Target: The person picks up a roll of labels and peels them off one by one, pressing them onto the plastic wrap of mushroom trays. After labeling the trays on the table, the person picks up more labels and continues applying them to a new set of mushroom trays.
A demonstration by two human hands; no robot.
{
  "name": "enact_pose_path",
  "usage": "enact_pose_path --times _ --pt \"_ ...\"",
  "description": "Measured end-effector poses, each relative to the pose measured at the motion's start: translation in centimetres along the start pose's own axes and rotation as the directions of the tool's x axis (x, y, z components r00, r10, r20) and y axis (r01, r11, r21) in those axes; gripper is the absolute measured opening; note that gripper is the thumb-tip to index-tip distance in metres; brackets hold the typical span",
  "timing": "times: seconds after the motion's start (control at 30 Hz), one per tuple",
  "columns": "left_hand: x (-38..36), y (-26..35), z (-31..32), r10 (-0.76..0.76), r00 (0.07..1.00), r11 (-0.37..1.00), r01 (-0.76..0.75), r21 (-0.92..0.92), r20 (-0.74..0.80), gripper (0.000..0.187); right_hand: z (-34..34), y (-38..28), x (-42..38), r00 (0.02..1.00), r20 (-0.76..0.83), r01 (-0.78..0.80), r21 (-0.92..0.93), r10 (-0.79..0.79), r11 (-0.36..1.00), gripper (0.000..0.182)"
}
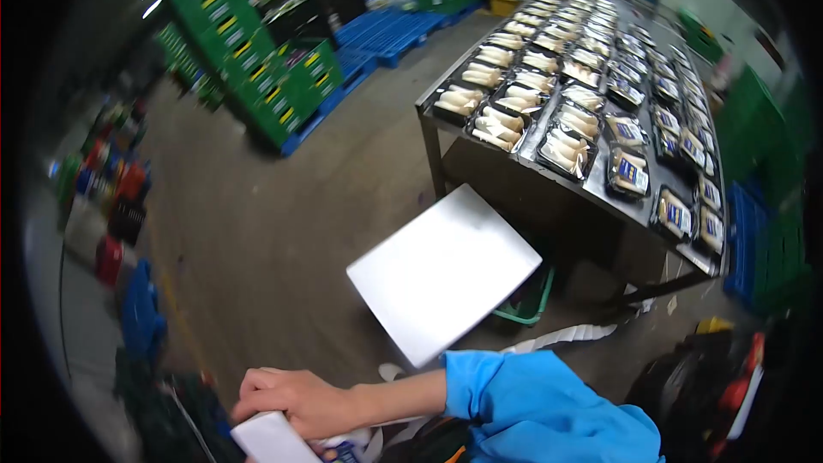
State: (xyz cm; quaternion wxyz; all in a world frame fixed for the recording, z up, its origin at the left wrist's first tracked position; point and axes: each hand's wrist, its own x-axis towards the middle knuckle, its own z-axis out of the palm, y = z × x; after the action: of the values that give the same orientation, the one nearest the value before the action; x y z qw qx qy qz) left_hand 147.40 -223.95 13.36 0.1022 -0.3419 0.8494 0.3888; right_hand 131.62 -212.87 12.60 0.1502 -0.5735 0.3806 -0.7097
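Note:
My right hand (pixel 296 399), at the end of a blue sleeve (pixel 549 407), reaches across to the lower left. Its fingers are curled at the upper edge of a white flat-sided object (pixel 276 440), which the bottom of the view cuts off; its kind I cannot make out. Just beside it shows part of a printed blue-and-white thing (pixel 345 449). My left hand is out of view. Ahead of my arm lies a white rectangular panel (pixel 446 274), tilted in view, with a green basket (pixel 538 298) partly under its right corner.
A metal table (pixel 613 197) at right bears rows of black trays of pale mushrooms (pixel 566 153), some labelled (pixel 630 171). Green crates (pixel 257 60) are stacked on blue pallets (pixel 386 34) at left. A white strip (pixel 566 337) trails over the floor. Dark bags (pixel 686 394) sit lower right.

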Motion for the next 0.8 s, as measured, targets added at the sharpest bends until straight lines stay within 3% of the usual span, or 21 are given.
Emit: enact_pose_path --times 0.03,0.07,0.13,0.17,0.2,0.27,0.4,0.47,0.5,0.53,0.6,0.63,0.67,0.73,0.8 --pt "3.0 -1.2 -2.8 0.001 1.000 0.998 -0.001 0.058 -0.009 0.043 -0.2 2.6 1.8 0.999 -0.017 -0.025 0.090 0.027 0.996 0.051" --pt "6.1 -2.1 -5.5 0.013 1.000 0.994 -0.011 0.105 -0.017 0.043 -1.1 4.8 2.6 0.983 0.086 -0.180 0.303 0.161 0.936 0.068" --pt "11.8 -3.4 -11.5 0.029 0.999 0.976 -0.023 0.218 -0.023 0.043 2.2 13.1 1.8 0.972 0.178 -0.233 0.603 0.156 0.763 0.051" --pt "14.3 -3.7 -14.6 0.043 0.999 0.962 -0.037 0.272 -0.016 0.043 2.9 15.6 2.1 0.861 0.494 -0.395 0.497 0.122 0.773 0.054" --pt "16.8 -3.8 -17.6 0.062 0.998 0.944 -0.058 0.324 -0.003 0.043 3.4 17.7 2.3 0.651 0.752 -0.512 0.338 0.101 0.790 0.059" --pt "21.9 -4.1 -21.4 0.108 0.992 0.904 -0.124 0.409 0.063 0.043 6.3 22.4 1.7 0.539 0.787 -0.713 0.238 0.299 0.660 0.040" --pt "33.5 -2.7 -28.2 0.201 0.968 0.808 -0.252 0.532 0.152 0.043 3.4 25.7 5.3 0.623 0.583 -0.770 0.341 0.521 0.539 0.031" --pt "39.5 -2.8 -31.7 0.230 0.957 0.757 -0.291 0.585 0.179 0.043 4.0 26.9 8.5 0.694 0.334 -0.683 0.584 0.637 0.439 0.028" --pt "42.4 -2.7 -33.3 0.244 0.951 0.733 -0.310 0.606 0.191 0.043 4.6 28.1 10.6 0.679 0.215 -0.679 0.547 0.701 0.490 0.026" --pt "45.2 -2.8 -35.0 0.259 0.944 0.710 -0.330 0.622 0.205 0.043 4.6 30.2 12.2 0.674 0.202 -0.681 0.542 0.710 0.492 0.026" --pt "50.7 -2.7 -38.3 0.294 0.931 0.663 -0.361 0.656 0.216 0.042 4.1 35.1 16.7 0.725 -0.162 -0.657 0.126 0.669 0.743 0.032" --pt "53.6 -2.2 -39.9 0.310 0.924 0.639 -0.377 0.671 0.224 0.042 3.3 37.0 19.2 0.775 -0.386 -0.581 -0.123 0.501 0.804 0.027" --pt "56.5 -1.5 -41.1 0.321 0.915 0.613 -0.398 0.683 0.244 0.042 1.7 38.4 21.1 0.773 -0.392 -0.590 -0.153 0.499 0.793 0.027" --pt "62.4 0.4 -43.3 0.344 0.891 0.551 -0.447 0.705 0.297 0.042 -3.8 36.7 27.2 0.717 -0.488 -0.695 -0.445 0.498 0.565 0.028" --pt "68.0 2.9 -44.6 0.372 0.854 0.479 -0.511 0.714 0.363 0.042 -10.7 35.9 32.1 0.732 -0.520 -0.636 -0.286 0.441 0.717 0.030"
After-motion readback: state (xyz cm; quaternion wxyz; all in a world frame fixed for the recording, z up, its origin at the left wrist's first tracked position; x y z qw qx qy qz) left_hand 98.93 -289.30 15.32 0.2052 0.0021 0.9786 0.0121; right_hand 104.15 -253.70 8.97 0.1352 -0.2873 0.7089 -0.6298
